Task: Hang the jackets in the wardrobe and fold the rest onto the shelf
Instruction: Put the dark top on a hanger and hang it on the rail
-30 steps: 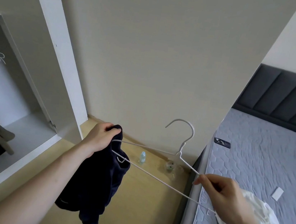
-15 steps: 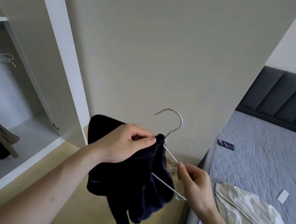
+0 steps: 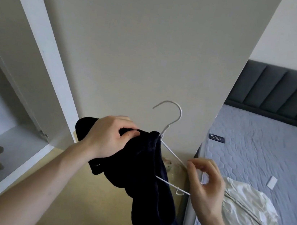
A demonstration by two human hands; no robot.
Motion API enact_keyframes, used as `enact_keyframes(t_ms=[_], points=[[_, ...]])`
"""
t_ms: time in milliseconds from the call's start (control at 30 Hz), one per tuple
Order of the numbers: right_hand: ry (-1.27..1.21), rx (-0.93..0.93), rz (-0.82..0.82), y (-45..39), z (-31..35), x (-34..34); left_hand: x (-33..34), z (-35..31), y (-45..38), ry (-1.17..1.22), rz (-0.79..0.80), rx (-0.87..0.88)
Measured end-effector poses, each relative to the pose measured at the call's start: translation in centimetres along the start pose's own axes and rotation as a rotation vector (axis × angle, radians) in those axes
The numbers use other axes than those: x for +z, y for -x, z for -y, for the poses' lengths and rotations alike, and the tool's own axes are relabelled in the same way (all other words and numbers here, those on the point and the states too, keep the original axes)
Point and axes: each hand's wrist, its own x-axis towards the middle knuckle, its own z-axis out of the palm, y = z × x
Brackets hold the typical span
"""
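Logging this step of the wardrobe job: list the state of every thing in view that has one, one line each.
left hand: grips the dark garment at its top.
right hand: pinches the hanger's end.
dark garment: partly threaded on the hanger, hanging down.
white wire hanger: held in the air, hook up, not yet hung.
wardrobe door: open.
cream satin garment: crumpled on the bed, unfolded.

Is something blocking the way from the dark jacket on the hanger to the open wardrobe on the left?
Nothing visible blocks it. The dark jacket, on the white hanger, is right of the open wardrobe; only bare floor lies between.
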Motion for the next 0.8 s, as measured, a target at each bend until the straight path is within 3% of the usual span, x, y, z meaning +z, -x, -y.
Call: enact_keyframes(t_ms=[67, 100, 233, 333, 467, 500, 633, 800], points=[[-0.01, -0.061, -0.083, 0.8, -0.2, -0.2, -0.4, -0.2, -0.4, 0.012, -0.055, -0.003], [-0.021, -0.064, -0.036, 1.5, -0.6, 0.1, -0.5, -0.3, -0.6, 0.02, -0.08, -0.002], [0.071, 0.11, 0.394, 4.3, -2.9, 3.1, -1.0, -0.8, -1.3, 0.032, -0.182, 0.001], [0.198, 0.257, 0.592, 4.6, -4.3, 5.3, -1.3, -0.7, -1.6, 0.023, -0.254, 0.0], [0.276, 0.303, 0.949, 3.6, -5.5, 7.2, -2.7, 0.4, -1.5, 0.003, -0.325, -0.037], [0.297, 0.295, 0.973, 3.2, -5.9, 7.4, -3.3, 1.1, -1.4, -0.005, -0.343, -0.06], [0.333, 0.258, 0.759, -0.6, -8.2, 7.2, -6.0, 5.0, 0.3, -0.095, -0.369, -0.179], [0.314, 0.226, 0.513, -8.3, -8.8, 7.4, -8.0, 9.8, 3.1, -0.221, -0.29, -0.34]])
